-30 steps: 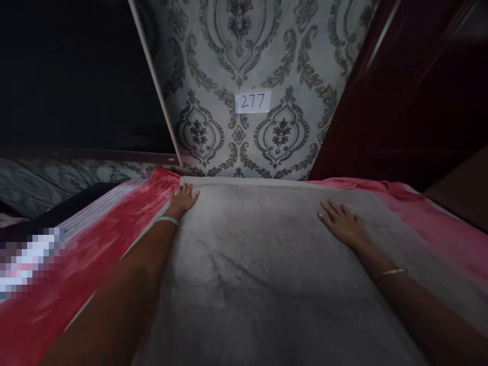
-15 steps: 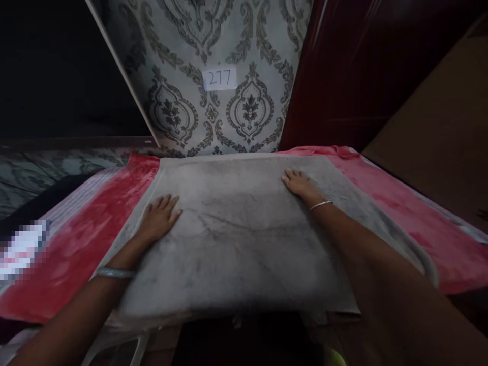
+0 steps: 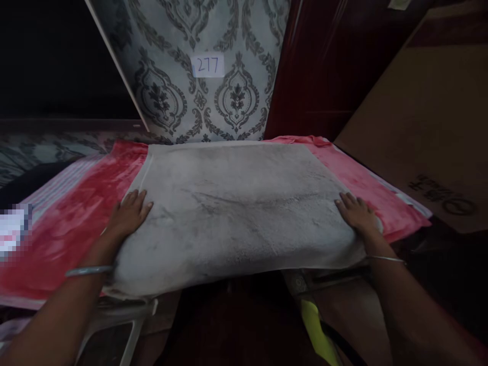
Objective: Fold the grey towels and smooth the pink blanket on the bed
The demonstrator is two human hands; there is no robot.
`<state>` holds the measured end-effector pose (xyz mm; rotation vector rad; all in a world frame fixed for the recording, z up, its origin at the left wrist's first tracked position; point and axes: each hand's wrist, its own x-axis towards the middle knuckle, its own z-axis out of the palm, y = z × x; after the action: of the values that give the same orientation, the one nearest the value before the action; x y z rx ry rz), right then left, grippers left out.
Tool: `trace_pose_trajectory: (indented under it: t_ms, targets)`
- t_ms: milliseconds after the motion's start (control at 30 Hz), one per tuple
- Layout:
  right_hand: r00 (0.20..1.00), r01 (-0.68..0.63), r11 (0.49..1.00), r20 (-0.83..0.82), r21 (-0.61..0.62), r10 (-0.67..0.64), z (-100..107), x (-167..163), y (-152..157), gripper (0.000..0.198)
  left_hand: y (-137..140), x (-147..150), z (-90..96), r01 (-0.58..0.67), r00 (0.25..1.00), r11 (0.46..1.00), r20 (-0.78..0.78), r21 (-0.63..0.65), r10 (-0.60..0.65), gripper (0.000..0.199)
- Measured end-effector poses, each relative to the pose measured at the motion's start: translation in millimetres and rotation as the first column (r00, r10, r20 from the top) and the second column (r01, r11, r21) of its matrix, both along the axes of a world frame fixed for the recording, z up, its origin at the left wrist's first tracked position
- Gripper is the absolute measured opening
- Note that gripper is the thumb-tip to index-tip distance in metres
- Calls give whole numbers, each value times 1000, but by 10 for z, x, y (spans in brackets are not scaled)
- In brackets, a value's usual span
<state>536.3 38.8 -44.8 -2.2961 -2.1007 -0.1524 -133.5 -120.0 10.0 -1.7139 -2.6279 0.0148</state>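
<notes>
A grey plush cloth (image 3: pixel 236 203), looking like a towel or small blanket, lies spread over a red patterned blanket (image 3: pixel 76 223). Shallow creases run across its middle, and its near edge hangs over the front. My left hand (image 3: pixel 129 213) rests flat on the cloth's left edge, fingers loosely spread. On the right edge lies my right hand (image 3: pixel 356 211), also palm down with fingers apart. Neither hand grips anything. Each wrist wears a bangle.
Behind stands a patterned wall with a paper label (image 3: pixel 208 65) reading 277. A dark screen (image 3: pixel 68 66) is at the left, a dark red panel (image 3: pixel 316 76) and a cardboard box (image 3: pixel 427 127) at the right. A white plastic chair (image 3: pixel 131 335) shows below.
My right hand has slid right and nearer to the cloth's right edge. My left hand has moved left to the other edge. The right side of the cloth looks flatter.
</notes>
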Motion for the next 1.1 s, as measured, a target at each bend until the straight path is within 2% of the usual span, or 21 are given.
trace_pose_trajectory:
  t_ms: [100, 233, 367, 433, 567, 733, 933, 1100]
  targets:
    - [995, 70, 997, -69, 31, -68, 25, 6, -80, 65, -114, 93, 67, -47, 998, 998, 35, -31, 48, 68]
    - [991, 78, 997, -113, 11, -77, 78, -127, -121, 65, -406, 346, 84, -68, 997, 998, 34, -16, 69, 71]
    - [982, 102, 994, -160, 29, -96, 76, -114, -108, 65, -625, 656, -46, 153, 988, 983, -44, 100, -149, 66]
    - [981, 102, 994, -172, 47, -92, 66, -96, -107, 64, -661, 752, -122, 212, 976, 971, -68, 111, -205, 64]
    - [979, 95, 995, -187, 40, -86, 55, -86, -109, 66, -684, 831, -179, 145, 984, 982, -121, 120, -130, 65]
    - [971, 90, 994, -226, 67, -73, -40, -27, -64, 64, -763, 934, -110, 7, 987, 993, -158, 119, 12, 67]
    - [973, 77, 992, -223, 103, -52, -164, 10, 19, 64, -783, 937, -65, -5, 987, 998, -162, 63, 15, 67]
    - [982, 99, 991, -168, 86, -84, -67, -130, -32, 61, -777, 795, -186, 38, 979, 991, -205, 129, -11, 68]
